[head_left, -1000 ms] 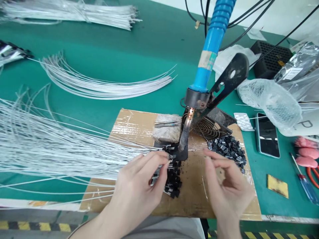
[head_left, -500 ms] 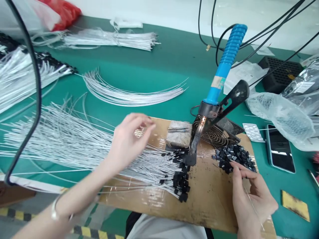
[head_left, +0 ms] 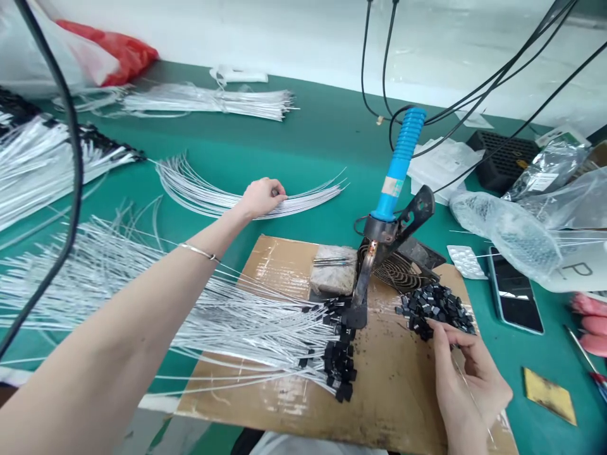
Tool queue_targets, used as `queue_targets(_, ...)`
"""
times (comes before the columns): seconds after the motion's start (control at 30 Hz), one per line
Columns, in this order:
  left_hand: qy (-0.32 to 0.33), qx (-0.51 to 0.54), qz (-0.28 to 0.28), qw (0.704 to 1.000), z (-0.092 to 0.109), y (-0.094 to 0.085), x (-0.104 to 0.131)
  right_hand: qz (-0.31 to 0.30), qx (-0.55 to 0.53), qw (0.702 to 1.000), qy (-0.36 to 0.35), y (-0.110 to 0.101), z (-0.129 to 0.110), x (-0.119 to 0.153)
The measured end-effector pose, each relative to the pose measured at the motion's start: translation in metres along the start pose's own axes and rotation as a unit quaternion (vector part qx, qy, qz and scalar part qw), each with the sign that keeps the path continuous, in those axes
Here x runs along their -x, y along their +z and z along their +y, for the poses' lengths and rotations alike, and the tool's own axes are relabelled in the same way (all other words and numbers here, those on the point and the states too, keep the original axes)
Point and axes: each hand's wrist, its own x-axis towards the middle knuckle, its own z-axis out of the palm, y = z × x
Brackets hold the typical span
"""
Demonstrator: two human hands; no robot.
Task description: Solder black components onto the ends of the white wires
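My left hand (head_left: 263,197) reaches across to a curved bundle of loose white wires (head_left: 213,197) on the green mat, its fingers pinched at the wires; how many they grip is hidden. At the near edge of a pile of small black connectors (head_left: 439,306), my right hand (head_left: 467,373) is closed, with a thin strand of solder wire (head_left: 470,395) running through it. Its thumb and forefinger touch a black piece there. Between the hands, a blue-handled soldering iron (head_left: 403,155) is propped tip down in a stand. Many white wires with black connector ends (head_left: 339,366) lie beside its tip.
Brown cardboard (head_left: 379,404) covers the near work area. A whitish block with thin rods (head_left: 333,268) stands by the iron. Rightward lie a phone (head_left: 516,291), a yellow sponge (head_left: 550,395) and plastic bags (head_left: 502,215). A black cable (head_left: 76,151) hangs at left.
My left hand has moved up and away from above the connectorised wires to the curved white bundle. My right hand stays at the black pile. The whole view has shifted slightly.
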Motion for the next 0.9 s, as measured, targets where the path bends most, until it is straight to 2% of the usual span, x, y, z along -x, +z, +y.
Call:
queue_targets(0.13,0.012,-0.009,-0.048,0.999,-0.009,-0.003,0.009,-0.009,0.003,1.000,0.023,0.000,-0.001,0.001)
queue_targets(0.27,0.032,-0.014,-0.053,0.998,-0.013,-0.005,0.024,-0.016,-0.008,0.999,0.036,0.001,-0.004,0.000)
queue_targets(0.43,0.082,-0.019,0.011,0.996,-0.007,-0.005,0.042,-0.011,-0.024,0.997,0.073,0.002,-0.004,-0.001)
queue_targets(0.6,0.154,-0.023,0.020,0.988,-0.002,0.006,0.051,-0.006,-0.014,0.997,0.074,0.001,-0.009,-0.001)
queue_targets(0.73,0.172,-0.013,0.048,0.984,-0.005,0.011,0.056,-0.001,-0.027,0.996,0.082,0.002,-0.014,0.001)
queue_targets(0.9,0.167,0.017,0.121,0.978,-0.006,0.000,0.069,0.005,-0.041,0.995,0.087,0.003,-0.014,0.002)
